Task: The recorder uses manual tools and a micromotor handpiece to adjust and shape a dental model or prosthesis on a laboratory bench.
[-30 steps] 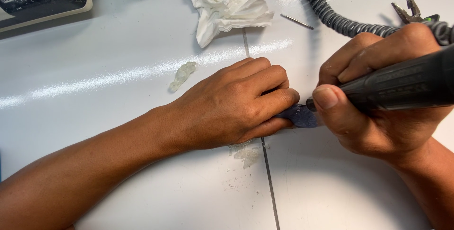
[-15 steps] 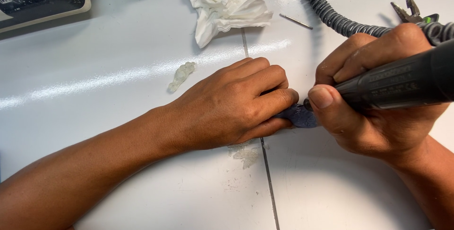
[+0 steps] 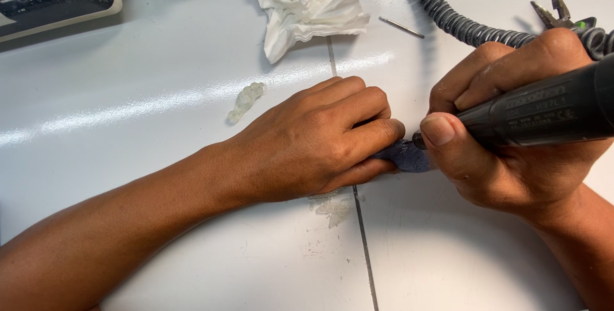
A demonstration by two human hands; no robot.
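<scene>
Both hands on a small blue piece at the table seam, rotary tool tip against it.

Left hand (image 3: 313, 148) lies palm-down on the white table (image 3: 160, 93), fingers together and pressed onto the blue piece (image 3: 404, 156), pinning it flat just beside the seam. Right hand (image 3: 511, 151) is clamped around a black rotary handpiece (image 3: 543, 116), thumb forward near the tip; tip meets the blue piece's right end. Coiled grey cord (image 3: 448, 20) runs from the handpiece up across the table. Crumpled white tissue (image 3: 307, 7) lies above the left hand; thin metal bit (image 3: 401, 27) just right of it. Pliers (image 3: 559, 10) at top right. Small clear resin piece (image 3: 245, 101) left of the knuckles; pale dust (image 3: 332, 205) under the left palm.
</scene>
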